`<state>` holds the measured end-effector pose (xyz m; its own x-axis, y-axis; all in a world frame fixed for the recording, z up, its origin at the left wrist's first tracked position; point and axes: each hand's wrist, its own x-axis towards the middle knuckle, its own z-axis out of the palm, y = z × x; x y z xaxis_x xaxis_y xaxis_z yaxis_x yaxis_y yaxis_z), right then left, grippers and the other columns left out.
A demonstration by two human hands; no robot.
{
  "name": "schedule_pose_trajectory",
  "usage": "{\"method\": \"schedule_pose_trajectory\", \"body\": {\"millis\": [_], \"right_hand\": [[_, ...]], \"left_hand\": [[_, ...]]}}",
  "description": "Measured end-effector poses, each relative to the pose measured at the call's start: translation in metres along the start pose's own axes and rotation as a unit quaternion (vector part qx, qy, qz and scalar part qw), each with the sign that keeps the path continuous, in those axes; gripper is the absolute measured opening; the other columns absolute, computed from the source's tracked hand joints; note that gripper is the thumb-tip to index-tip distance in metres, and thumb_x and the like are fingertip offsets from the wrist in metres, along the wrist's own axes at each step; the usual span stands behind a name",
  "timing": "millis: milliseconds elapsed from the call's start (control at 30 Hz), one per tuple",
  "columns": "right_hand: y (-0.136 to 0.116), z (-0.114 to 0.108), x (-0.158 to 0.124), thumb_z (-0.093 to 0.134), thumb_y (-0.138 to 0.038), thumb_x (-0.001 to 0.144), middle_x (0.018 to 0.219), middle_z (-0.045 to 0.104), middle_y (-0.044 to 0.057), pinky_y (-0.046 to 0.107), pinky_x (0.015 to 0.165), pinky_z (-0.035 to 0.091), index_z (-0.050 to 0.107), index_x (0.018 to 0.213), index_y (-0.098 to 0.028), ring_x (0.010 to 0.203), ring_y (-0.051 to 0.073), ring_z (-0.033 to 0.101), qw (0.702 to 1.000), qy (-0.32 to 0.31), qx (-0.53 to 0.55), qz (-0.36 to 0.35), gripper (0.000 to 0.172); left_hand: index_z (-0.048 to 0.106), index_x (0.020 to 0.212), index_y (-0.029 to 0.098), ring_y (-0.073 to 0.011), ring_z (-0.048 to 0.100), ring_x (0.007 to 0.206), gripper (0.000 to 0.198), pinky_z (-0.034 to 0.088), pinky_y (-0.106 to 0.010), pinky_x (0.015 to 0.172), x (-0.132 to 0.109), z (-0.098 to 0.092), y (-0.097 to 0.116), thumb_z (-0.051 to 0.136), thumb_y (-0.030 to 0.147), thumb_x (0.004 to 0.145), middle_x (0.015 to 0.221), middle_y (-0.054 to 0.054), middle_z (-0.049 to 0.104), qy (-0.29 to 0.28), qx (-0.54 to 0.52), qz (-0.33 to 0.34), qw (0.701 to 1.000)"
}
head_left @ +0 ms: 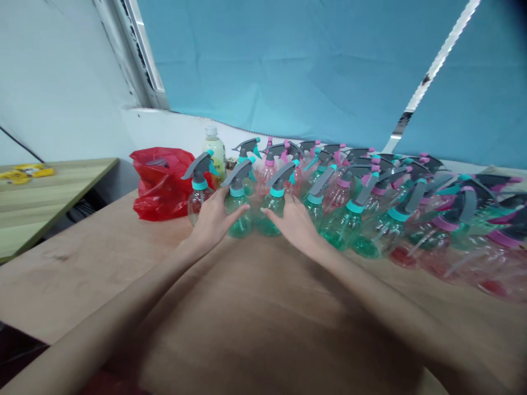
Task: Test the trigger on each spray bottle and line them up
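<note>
My left hand (pixel 214 220) is wrapped round the left side of a green spray bottle (pixel 240 224) with a teal collar and grey trigger head. Its thumb lies across the bottle's front. Just to the right, my right hand (pixel 293 220) grips a second green spray bottle (pixel 269 224) from its right side, thumb in front. Both bottles stand upright on the wooden table (pixel 247 296), with a narrow gap between them. The fingers behind the bottles are partly hidden. Another teal-collared spray bottle (pixel 200 192) stands left of my left hand.
Several green and pink spray bottles (pixel 340 219) crowd the table's back and right. A red plastic bag (pixel 162 186) and a white-capped drink bottle (pixel 214 147) are at the back left. Beyond, a wooden surface (pixel 53 203) holds yellow items (pixel 27 173).
</note>
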<state>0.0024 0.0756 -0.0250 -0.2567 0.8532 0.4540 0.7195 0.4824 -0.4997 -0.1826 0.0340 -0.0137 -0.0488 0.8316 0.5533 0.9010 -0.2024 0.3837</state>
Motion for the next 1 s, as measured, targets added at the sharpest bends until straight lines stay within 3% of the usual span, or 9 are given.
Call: {"method": "schedule_pose_trajectory", "body": {"millis": [233, 367, 500, 667, 800, 1000], "right_hand": [[-0.004, -0.007, -0.004, 0.054, -0.042, 0.082, 0.123, 0.053, 0.028, 0.049, 0.084, 0.048, 0.029, 0.14, 0.0, 0.107, 0.038, 0.057, 1.0, -0.021, -0.008, 0.0, 0.076], [-0.006, -0.011, -0.01, 0.053, -0.046, 0.082, 0.123, 0.053, 0.028, 0.048, 0.079, 0.05, 0.032, 0.138, -0.001, 0.098, 0.036, 0.061, 0.999, -0.031, -0.017, -0.011, 0.075], [-0.008, -0.017, -0.021, 0.051, -0.046, 0.083, 0.106, 0.062, 0.025, 0.048, 0.075, 0.051, 0.039, 0.133, 0.001, 0.093, 0.036, 0.062, 0.998, -0.053, -0.03, -0.024, 0.07], [-0.012, -0.026, -0.043, 0.05, -0.046, 0.084, 0.106, 0.062, 0.023, 0.045, 0.074, 0.051, 0.048, 0.124, -0.003, 0.093, 0.034, 0.063, 0.997, -0.047, -0.032, -0.057, 0.059], [-0.015, -0.032, -0.066, 0.051, -0.044, 0.084, 0.109, 0.062, 0.022, 0.045, 0.078, 0.05, 0.048, 0.124, -0.004, 0.099, 0.034, 0.061, 0.993, -0.048, -0.028, -0.1, 0.056], [-0.018, -0.049, -0.106, 0.053, -0.04, 0.081, 0.104, 0.063, 0.017, 0.044, 0.075, 0.053, 0.055, 0.112, -0.009, 0.093, 0.03, 0.062, 0.991, -0.058, -0.011, -0.122, 0.044]], "left_hand": [[0.054, 0.112, 0.012, -0.0307, 0.061, 0.101, 0.042, 0.049, -0.042, 0.084, 0.004, 0.003, -0.001, 0.057, 0.043, 0.084, 0.108, -0.015, 0.064, 0.002, 0.0, 0.007, 1.0], [0.049, 0.122, 0.013, -0.0299, 0.059, 0.108, 0.048, 0.047, -0.044, 0.089, -0.001, 0.002, 0.005, 0.054, 0.044, 0.086, 0.118, -0.015, 0.061, 0.007, -0.021, -0.002, 1.0], [0.043, 0.13, 0.013, -0.029, 0.057, 0.111, 0.056, 0.046, -0.045, 0.093, -0.016, -0.008, 0.01, 0.056, 0.043, 0.085, 0.124, -0.017, 0.058, 0.042, -0.01, -0.009, 0.999], [0.049, 0.125, 0.016, -0.0259, 0.06, 0.109, 0.049, 0.048, -0.043, 0.094, -0.042, -0.024, 0.012, 0.059, 0.041, 0.083, 0.119, -0.013, 0.061, 0.071, -0.034, 0.006, 0.997], [0.053, 0.121, 0.019, -0.026, 0.058, 0.112, 0.05, 0.047, -0.045, 0.096, -0.056, -0.025, 0.028, 0.061, 0.044, 0.079, 0.122, -0.011, 0.061, 0.007, -0.111, 0.009, 0.994], [0.049, 0.124, 0.019, -0.0285, 0.06, 0.107, 0.06, 0.05, -0.047, 0.09, -0.059, -0.017, 0.079, 0.067, 0.045, 0.073, 0.12, -0.011, 0.062, -0.109, -0.189, 0.015, 0.976]]}}
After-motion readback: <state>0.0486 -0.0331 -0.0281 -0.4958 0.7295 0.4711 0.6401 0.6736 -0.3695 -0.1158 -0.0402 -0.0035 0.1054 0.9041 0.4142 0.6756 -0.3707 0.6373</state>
